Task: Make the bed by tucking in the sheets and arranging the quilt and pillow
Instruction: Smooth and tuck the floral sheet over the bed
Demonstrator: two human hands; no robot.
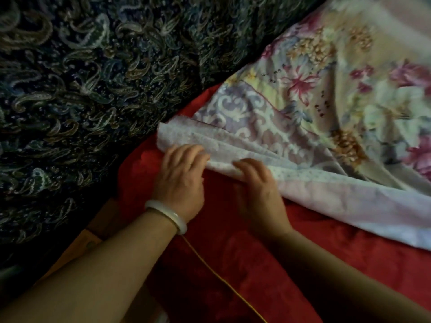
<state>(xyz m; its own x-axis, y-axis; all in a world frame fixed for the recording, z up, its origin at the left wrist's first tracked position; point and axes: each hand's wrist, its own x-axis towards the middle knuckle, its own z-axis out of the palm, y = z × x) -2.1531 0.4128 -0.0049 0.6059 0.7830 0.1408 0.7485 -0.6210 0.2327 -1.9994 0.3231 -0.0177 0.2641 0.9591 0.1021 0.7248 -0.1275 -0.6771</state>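
**Floral sheet (pixel 326 94) corner gripped by both hands**

The sheet spreads from the centre out toward 2 and 3 o'clock. It lies on a red cover (pixel 233 264) that fills 5 to 6 o'clock. The left hand (pixel 180 176) and right hand (pixel 256 185), side by side at centre, curl their fingers round its folded corner. Dark paisley fabric (pixel 81 89) fills 10 o'clock. A pale bangle (pixel 166 215) circles the left wrist.

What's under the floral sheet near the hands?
A red blanket lies under the floral sheet, bare around the left hand and right hand. Anything deeper beneath is covered.
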